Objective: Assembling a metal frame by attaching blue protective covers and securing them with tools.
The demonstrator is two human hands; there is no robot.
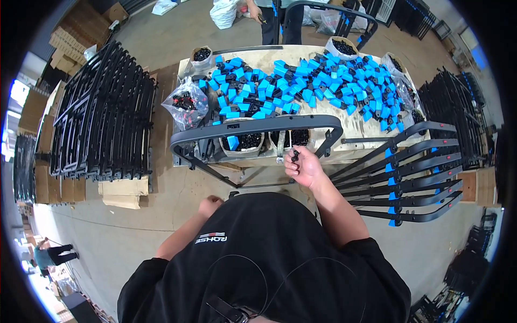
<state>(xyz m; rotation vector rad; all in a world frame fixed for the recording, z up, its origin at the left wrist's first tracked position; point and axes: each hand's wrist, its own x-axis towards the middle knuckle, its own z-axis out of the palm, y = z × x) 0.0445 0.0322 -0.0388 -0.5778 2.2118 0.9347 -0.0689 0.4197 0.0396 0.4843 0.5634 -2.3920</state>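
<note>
Head view, looking down over the person's black shirt [269, 253] onto a wooden worktop [353, 126]. The right hand [304, 168] is raised at the near edge of the worktop, its fingers closed around a small black part [294, 156] pinched at the fingertips. The left hand [209, 205] sits low against the body, curled into a loose fist; whether it holds anything cannot be told.

Just beyond the right hand, a curved dark grey metal frame [258, 128] lies across the near edge of the worktop, its bar arching from left to right and bending down at both ends. Behind the bar stand two open tubs of small black parts [249, 141], one with a blue piece lying in it. The surface of the worktop is covered by a spread of blue and black plastic clips [307, 83]. A clear plastic bag of dark parts [186, 102] rests at its left edge, and a small white tub of black parts [202, 54] at its far left corner.

To the right, a fan of finished grey frames with blue clips [409, 177] leans beside the worktop. To the left, a dense stack of black frames [102, 113] rests on cardboard boxes [124, 191].
</note>
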